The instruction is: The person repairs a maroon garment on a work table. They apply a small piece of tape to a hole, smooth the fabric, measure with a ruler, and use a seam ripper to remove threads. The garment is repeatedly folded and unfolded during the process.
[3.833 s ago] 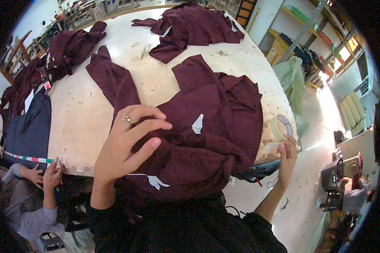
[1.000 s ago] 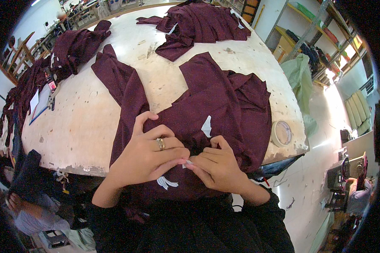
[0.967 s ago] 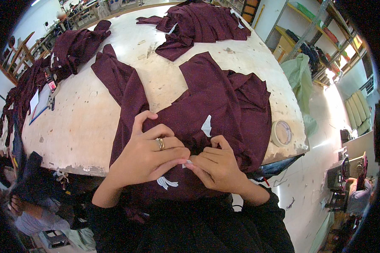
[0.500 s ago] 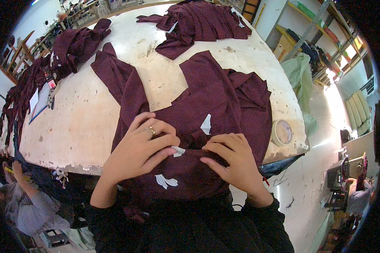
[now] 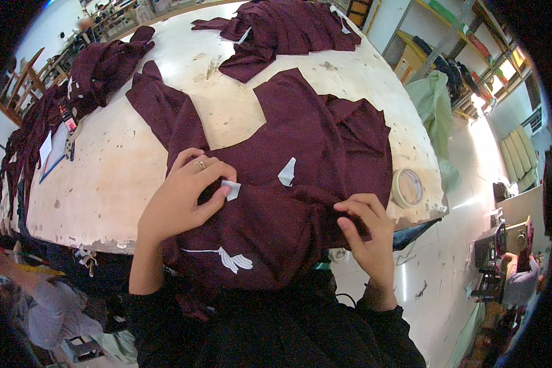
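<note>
A maroon garment (image 5: 288,141) is spread over the table's near edge and hangs down in front of me. My left hand (image 5: 184,193), with a ring on it, pinches a small white tag (image 5: 231,190) at the cloth between thumb and forefinger. On the garment's right side, my right hand (image 5: 369,230) has thumb and fingertips closed on a fold of the maroon cloth. Another white tag (image 5: 287,172) lies on the garment between the hands. Lower down shows a white striped, wing-shaped motif (image 5: 234,260) with a thin white line running left from it.
A roll of tape (image 5: 407,187) lies at the right edge of the pale worktable (image 5: 92,196). More maroon garments (image 5: 288,30) are heaped at the back, and another maroon pile (image 5: 104,67) is at the left, near a clipboard (image 5: 53,165). A person's arm (image 5: 18,270) shows at lower left.
My hands have moved apart: the left one up and left with the white tag, the right one right and slightly down. The cloth between them is spread wider, and the white line beside the motif now shows.
</note>
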The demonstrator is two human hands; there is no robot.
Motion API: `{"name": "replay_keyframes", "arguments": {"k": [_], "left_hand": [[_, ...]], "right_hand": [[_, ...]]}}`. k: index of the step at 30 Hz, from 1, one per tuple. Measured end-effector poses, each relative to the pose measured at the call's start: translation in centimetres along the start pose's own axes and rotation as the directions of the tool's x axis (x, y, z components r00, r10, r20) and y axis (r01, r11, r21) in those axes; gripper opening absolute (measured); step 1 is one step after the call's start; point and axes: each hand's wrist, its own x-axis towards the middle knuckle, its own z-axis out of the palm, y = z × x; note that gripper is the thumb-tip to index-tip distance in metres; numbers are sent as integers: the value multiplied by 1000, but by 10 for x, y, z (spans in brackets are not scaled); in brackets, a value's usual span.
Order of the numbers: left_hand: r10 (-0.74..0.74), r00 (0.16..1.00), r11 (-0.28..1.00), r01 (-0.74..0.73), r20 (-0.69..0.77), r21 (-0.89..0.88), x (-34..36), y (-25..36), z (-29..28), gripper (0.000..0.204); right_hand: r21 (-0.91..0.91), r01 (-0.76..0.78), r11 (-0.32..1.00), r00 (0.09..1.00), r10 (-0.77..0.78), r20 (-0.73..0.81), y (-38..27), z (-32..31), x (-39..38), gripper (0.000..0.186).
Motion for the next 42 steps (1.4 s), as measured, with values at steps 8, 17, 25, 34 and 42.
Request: {"name": "replay_keyframes", "arguments": {"k": [8,17,25,34,42], "left_hand": [[86,991,993,-77,105,-87,-6,8,1,12],[163,952,982,-132,259,-131,12,23,3,16],[196,936,959,-245,294,142,60,49,46,29],[441,849,895,-441,291,-70,78,55,93,26],[345,876,903,-212,336,-375,76,54,78,22]], "right_hand": [[-262,381,887,918,-328,225,-9,20,-2,34],[33,-188,982,982,186,43,-7,2,-49,17],[242,-259,935,957,283,-69,5,14,-57,17],[204,-165,965,965,201,-169,17,21,-57,20],[128,-41,991,947,80,-312,21,22,-29,15]]}}
